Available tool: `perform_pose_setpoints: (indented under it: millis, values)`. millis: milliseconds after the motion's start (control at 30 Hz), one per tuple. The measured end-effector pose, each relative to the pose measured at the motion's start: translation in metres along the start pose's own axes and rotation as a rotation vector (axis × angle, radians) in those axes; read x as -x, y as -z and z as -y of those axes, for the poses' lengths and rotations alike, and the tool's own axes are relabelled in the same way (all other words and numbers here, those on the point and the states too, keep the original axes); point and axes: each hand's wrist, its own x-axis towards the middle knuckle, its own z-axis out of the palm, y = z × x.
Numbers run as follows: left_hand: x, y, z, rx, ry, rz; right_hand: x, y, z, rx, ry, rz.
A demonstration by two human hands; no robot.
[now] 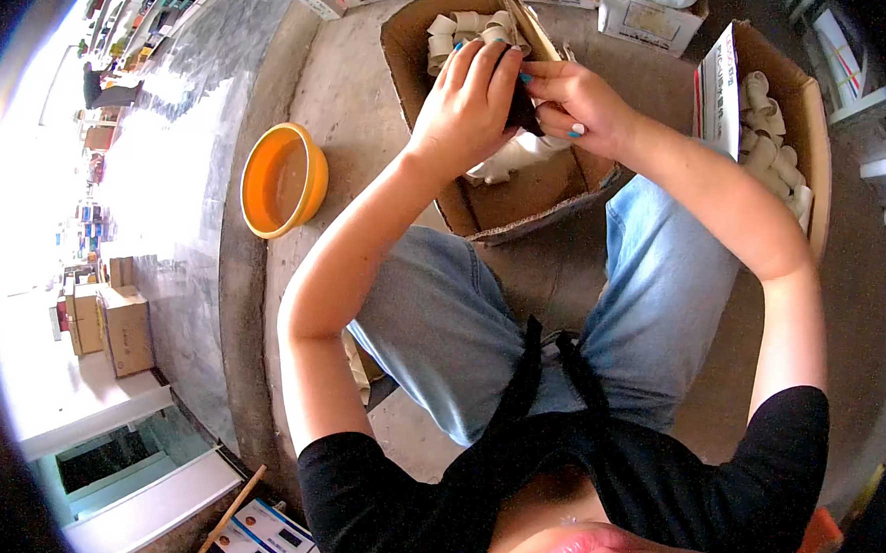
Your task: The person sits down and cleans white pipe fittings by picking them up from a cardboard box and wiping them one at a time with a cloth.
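My left hand (464, 105) is closed around a flat black object (522, 106), its kind not clear from here. From the other side, my right hand (584, 110) pinches the same object near its top edge, fingers bent. Both hands are above an open cardboard box (526, 224). White plastic pipe fittings (441, 48) lie at the far end of that box, partly hidden behind my left fingers. More white fittings (514, 160) show below my hands.
A second cardboard box (819, 146) of white fittings stands on the right. On the floor to the left is an orange basin (318, 182). A white carton (652, 19) sits at the back. Brown cartons (127, 330) stand farther left.
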Motion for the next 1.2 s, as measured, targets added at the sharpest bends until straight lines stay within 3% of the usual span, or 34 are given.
perform_pose_setpoints:
  millis: [200,300,333,467,567,600,700,833,967,1100,1200]
  values:
    - [-0.003,0.010,0.010,0.297,0.130,0.014,0.002,0.000,0.001,0.426,0.107,0.067]
    - [-0.003,0.029,0.017,0.584,0.256,0.241,-0.007,0.005,-0.019,0.862,0.607,0.214]
    - [0.003,0.022,0.027,0.716,0.281,0.305,0.011,-0.011,-0.003,1.021,0.452,0.185]
    - [0.012,0.013,0.041,0.990,0.149,0.415,0.014,-0.012,-0.004,1.216,0.491,0.385]
    - [0.014,0.017,0.038,1.038,0.427,0.610,0.005,-0.005,-0.020,1.124,0.513,0.281]
    - [0.012,0.018,0.036,0.960,0.437,0.609,-0.007,0.004,-0.038,0.957,0.578,0.246]
    - [0.012,0.013,0.022,0.582,0.274,0.354,0.000,-0.003,-0.022,0.444,-0.066,0.076]
    - [0.005,0.010,0.003,0.090,0.164,0.295,-0.004,0.002,-0.024,-0.118,-0.112,0.039]
    - [0.000,-0.005,0.009,-0.333,-0.168,-0.065,-0.010,0.007,-0.017,-0.313,-0.063,0.036]
    - [0.006,-0.004,0.006,-0.422,-0.194,-0.158,-0.004,-0.001,0.006,-0.269,-0.105,0.015]
    - [0.007,-0.009,0.008,-0.265,-0.066,-0.245,-0.002,-0.002,0.012,-0.022,-0.063,0.108]
